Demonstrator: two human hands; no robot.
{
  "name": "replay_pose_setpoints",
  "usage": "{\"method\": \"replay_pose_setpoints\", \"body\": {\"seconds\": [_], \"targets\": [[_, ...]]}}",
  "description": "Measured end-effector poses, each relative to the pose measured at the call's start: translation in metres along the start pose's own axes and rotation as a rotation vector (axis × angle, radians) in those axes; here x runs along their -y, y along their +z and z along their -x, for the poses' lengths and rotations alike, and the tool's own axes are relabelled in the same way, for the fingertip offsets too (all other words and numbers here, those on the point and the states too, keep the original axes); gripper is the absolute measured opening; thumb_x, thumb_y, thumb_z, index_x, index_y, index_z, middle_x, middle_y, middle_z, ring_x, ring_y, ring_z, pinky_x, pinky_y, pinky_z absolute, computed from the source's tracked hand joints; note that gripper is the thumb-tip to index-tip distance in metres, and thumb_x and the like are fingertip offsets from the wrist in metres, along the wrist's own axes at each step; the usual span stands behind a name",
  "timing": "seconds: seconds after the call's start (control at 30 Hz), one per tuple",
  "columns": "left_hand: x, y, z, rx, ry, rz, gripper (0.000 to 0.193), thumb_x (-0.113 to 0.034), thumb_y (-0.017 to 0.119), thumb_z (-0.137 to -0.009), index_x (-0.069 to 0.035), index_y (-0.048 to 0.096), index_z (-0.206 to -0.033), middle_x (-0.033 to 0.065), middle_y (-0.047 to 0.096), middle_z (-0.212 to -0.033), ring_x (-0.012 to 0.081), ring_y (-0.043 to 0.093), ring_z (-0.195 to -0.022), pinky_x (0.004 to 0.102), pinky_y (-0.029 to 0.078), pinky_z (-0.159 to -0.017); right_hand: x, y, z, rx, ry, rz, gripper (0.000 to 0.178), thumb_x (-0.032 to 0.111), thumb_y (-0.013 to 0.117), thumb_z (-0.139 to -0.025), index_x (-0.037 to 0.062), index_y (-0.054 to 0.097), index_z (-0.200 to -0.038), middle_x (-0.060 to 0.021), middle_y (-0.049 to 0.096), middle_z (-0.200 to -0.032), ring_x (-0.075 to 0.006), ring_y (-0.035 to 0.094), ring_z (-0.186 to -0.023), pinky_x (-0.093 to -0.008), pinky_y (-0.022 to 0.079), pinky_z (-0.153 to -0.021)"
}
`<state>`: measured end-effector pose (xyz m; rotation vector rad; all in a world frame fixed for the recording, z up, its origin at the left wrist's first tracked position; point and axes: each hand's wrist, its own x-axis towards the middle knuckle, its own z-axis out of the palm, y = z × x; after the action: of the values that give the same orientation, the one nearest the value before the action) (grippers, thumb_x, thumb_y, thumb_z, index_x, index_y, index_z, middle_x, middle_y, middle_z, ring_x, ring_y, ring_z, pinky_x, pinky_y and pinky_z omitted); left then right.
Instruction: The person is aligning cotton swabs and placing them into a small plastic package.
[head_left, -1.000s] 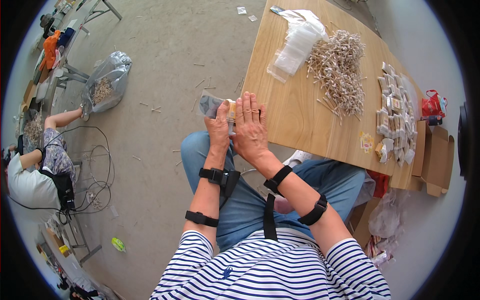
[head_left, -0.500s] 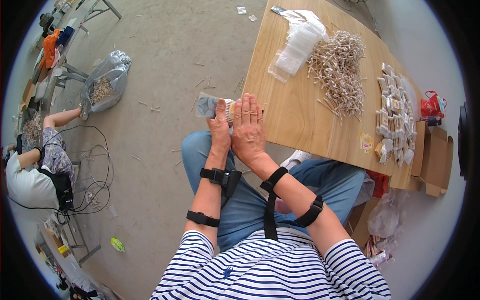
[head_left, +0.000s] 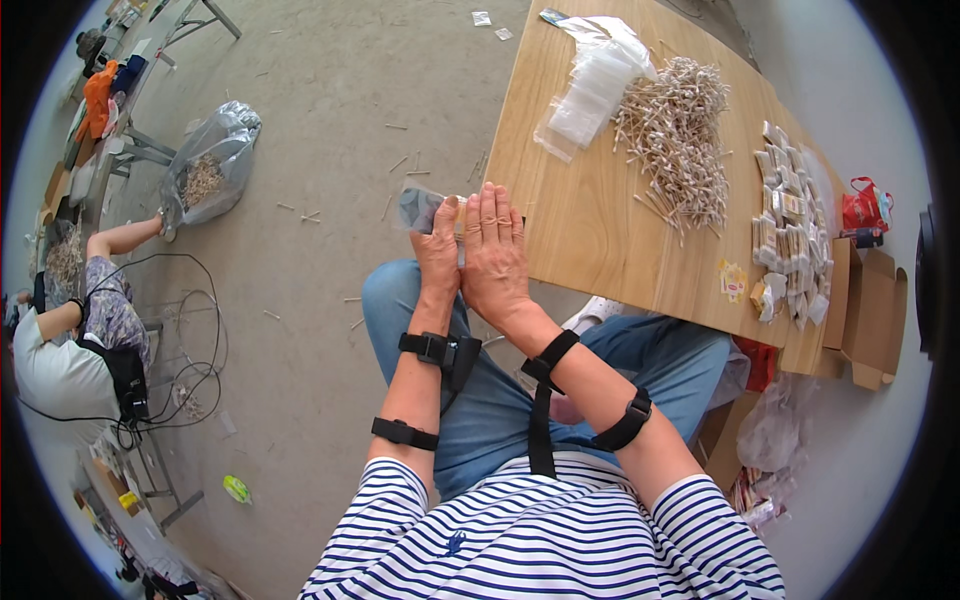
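A small clear plastic bag of cotton swabs [head_left: 415,209] is held between my two hands, off the table's left edge. Its loose, see-through end sticks out to the left. My left hand [head_left: 438,250] grips it, thumb up along the near side. My right hand [head_left: 495,250] presses against it from the right, fingers straight and side by side; its thumb is hidden. Most of the packed swabs are covered by my fingers. On the table, a heap of loose cotton swabs [head_left: 680,140] lies beside a stack of flat clear bags [head_left: 590,105].
Filled swab packets [head_left: 785,220] stand in rows on the wooden table [head_left: 610,235], right of the heap, near small yellow cards [head_left: 733,282]. An open cardboard box [head_left: 868,320] is beyond. Stray swabs dot the floor. At left, a person [head_left: 75,365] sits near a large bag of swabs [head_left: 225,165].
The bag has turned and drawn in between my hands, so fewer swabs and less of its loose end show. My hands have shifted only slightly.
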<state>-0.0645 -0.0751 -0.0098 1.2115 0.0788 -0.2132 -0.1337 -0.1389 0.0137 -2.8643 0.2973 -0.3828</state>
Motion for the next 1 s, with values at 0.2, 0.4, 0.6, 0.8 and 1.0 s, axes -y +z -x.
{"method": "replay_pose_setpoints", "body": {"seconds": [0.2, 0.4, 0.6, 0.8, 1.0], "targets": [[0.001, -0.005, -0.001, -0.002, -0.055, 0.016, 0.018, -0.017, 0.066, -0.099, -0.001, 0.067, -0.089, -0.0041, 0.063, -0.085, 0.0051, 0.054, -0.075, 0.0252, 0.047, -0.064, -0.001, -0.013, 0.003, 0.090, 0.058, -0.075, 0.088, 0.022, 0.070, -0.079, -0.0063, 0.030, -0.152, -0.0242, 0.020, -0.163, -0.0372, 0.014, -0.154, -0.0517, 0.009, -0.125], [-0.004, 0.004, 0.003, -0.008, -0.066, 0.058, 0.016, -0.016, 0.066, -0.099, -0.002, 0.067, -0.091, -0.0047, 0.062, -0.086, 0.0052, 0.054, -0.077, 0.0253, 0.047, -0.066, -0.003, 0.005, 0.000, 0.009, 0.036, 0.075, 0.087, 0.021, 0.069, -0.079, -0.0054, 0.030, -0.152, -0.0232, 0.021, -0.163, -0.0364, 0.014, -0.154, -0.0503, 0.009, -0.125], [0.000, -0.004, 0.001, 0.017, -0.023, -0.018, 0.016, -0.016, 0.067, -0.099, -0.003, 0.066, -0.091, -0.0049, 0.061, -0.086, 0.0049, 0.052, -0.077, 0.0255, 0.046, -0.065, -0.002, -0.005, 0.002, 0.054, 0.028, 0.017, 0.093, 0.023, 0.074, -0.076, -0.0051, 0.029, -0.152, -0.0224, 0.023, -0.163, -0.0358, 0.014, -0.154, -0.0517, 0.009, -0.125], [0.003, -0.002, 0.000, -0.003, -0.010, 0.012, 0.018, -0.017, 0.066, -0.099, -0.003, 0.065, -0.088, -0.0047, 0.061, -0.084, 0.0045, 0.051, -0.074, 0.0250, 0.046, -0.063, -0.013, -0.017, 0.013, 0.086, 0.113, -0.028, 0.107, 0.029, 0.082, -0.071, -0.0055, 0.025, -0.154, -0.0231, 0.020, -0.163, -0.0365, 0.013, -0.154, -0.0533, 0.009, -0.124], [-0.001, 0.000, 0.003, 0.023, -0.058, 0.039, 0.017, -0.017, 0.066, -0.099, -0.003, 0.065, -0.090, -0.0042, 0.062, -0.084, 0.0042, 0.053, -0.074, 0.0248, 0.046, -0.063, -0.007, -0.014, 0.009, 0.098, 0.149, 0.022, 0.110, 0.032, 0.084, -0.070, -0.0068, 0.024, -0.153, -0.0236, 0.020, -0.163, -0.0373, 0.012, -0.154, -0.0530, 0.010, -0.124]]}}
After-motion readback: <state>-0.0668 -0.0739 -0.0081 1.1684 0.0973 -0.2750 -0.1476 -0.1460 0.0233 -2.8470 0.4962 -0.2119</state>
